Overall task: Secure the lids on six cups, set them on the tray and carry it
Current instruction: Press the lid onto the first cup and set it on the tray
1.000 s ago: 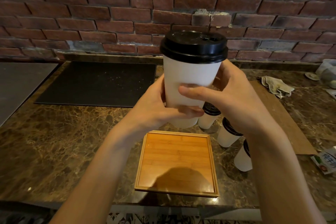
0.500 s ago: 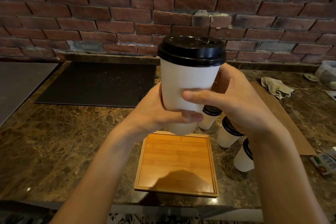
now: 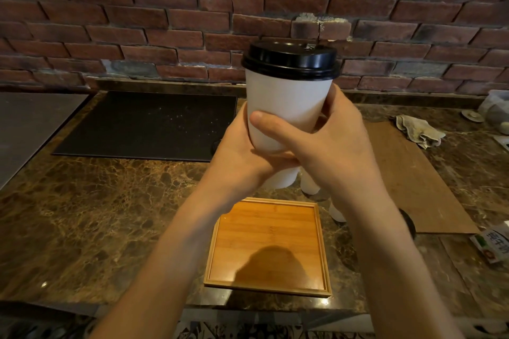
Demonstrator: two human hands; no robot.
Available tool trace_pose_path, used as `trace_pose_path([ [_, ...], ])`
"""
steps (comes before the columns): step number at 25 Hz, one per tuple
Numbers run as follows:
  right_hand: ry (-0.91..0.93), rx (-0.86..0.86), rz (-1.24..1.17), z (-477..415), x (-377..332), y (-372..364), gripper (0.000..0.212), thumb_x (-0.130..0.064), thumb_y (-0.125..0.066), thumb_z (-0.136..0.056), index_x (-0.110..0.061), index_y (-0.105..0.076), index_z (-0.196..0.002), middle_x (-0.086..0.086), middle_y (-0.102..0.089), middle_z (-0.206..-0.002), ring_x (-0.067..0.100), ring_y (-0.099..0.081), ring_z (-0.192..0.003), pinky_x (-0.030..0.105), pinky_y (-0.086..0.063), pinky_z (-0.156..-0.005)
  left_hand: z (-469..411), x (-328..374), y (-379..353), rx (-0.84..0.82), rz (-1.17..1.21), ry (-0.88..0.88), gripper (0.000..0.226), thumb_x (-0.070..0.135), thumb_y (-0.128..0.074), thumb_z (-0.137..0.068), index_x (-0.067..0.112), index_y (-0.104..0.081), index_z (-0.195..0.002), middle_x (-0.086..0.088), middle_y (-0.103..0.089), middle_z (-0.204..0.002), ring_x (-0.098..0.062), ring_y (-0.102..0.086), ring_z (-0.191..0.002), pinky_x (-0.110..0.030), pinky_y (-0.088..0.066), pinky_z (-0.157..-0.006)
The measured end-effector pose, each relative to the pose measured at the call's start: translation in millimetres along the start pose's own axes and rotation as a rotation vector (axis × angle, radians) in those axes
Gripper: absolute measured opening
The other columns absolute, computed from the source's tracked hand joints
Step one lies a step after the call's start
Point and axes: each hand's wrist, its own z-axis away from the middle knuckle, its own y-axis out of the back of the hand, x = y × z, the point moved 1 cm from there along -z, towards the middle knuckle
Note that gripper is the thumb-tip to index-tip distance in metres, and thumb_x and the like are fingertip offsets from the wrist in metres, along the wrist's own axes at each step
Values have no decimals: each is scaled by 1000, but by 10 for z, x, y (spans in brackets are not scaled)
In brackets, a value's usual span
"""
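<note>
A lidded white cup (image 3: 286,110) (contents hidden) is gripped by both hands' curled fingers (image 3: 271,129) above the bare tray (image 3: 268,245) on the marble worktop (image 3: 96,215).

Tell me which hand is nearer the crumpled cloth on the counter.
Right. The right hand, holding the white cup, is on the cup's side facing the cloth; the left hand holds the cup's opposite side, farther from it.
</note>
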Motion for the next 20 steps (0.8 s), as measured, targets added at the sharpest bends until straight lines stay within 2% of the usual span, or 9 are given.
trace_pose_path([
  [4,24,74,38,40,9,-82,87,-56,-78,-62,-27,-44,-136,-15,-57,-118,1,-56,-108,27,-56,-84,-19,-61,6,-9,-85,3,67,11,-76,-72,9,-47,-133,10,-61,-109,12,-59,-98,-2,-45,-71],
  [7,6,42,38,4,-6,-45,82,-53,-80,-62,-27,-46,-132,-14,-58,-117,4,-57,-107,33,-57,-85,-8,-87,23,-9,-42,33,69,8,-80,-68,23,-47,-127,13,-62,-108,11,-60,-97,-4,-47,-69],
  [10,7,-17,-16,-38,-19,21,75,-46,-83,-66,-27,-49,-129,-13,-60,-114,4,-60,-103,31,-59,-81,-8,-48,58,-31,-23,36,69,20,-84,-59,39,-46,-114,23,-63,-100,13,-59,-96,-3,-47,-66],
  [12,4,-62,-58,-56,-25,58,73,-44,-84,-66,-27,-50,-128,-13,-61,-113,2,-62,-101,28,-60,-79,-8,3,86,-83,-11,54,66,33,-79,-55,40,-46,-111,26,-63,-98,11,-59,-96,-3,-47,-66],
  [15,16,-133,-104,-77,-15,113,71,-43,-84,-66,-26,-52,-127,-12,-63,-112,3,-63,-101,25,-59,-78,7,46,103,-141,15,54,60,31,-77,-57,39,-46,-108,35,-62,-93,12,-59,-94,-4,-47,-65],
  [17,32,-192,-139,-84,6,145,66,-39,-82,-65,-28,-53,-124,-10,-65,-111,4,-64,-102,23,-57,-76,21,43,103,-164,32,50,63,23,-82,-60,37,-47,-110,32,-63,-95,9,-60,-95,-6,-48,-66],
  [20,25,-304,-234,-94,30,190,59,-29,-80,-66,-27,-55,-120,-9,-68,-108,7,-66,-102,22,-55,-76,36,33,115,-238,73,73,70,15,-83,-64,30,-48,-123,17,-65,-106,-4,-62,-103,-14,-52,-75],
])
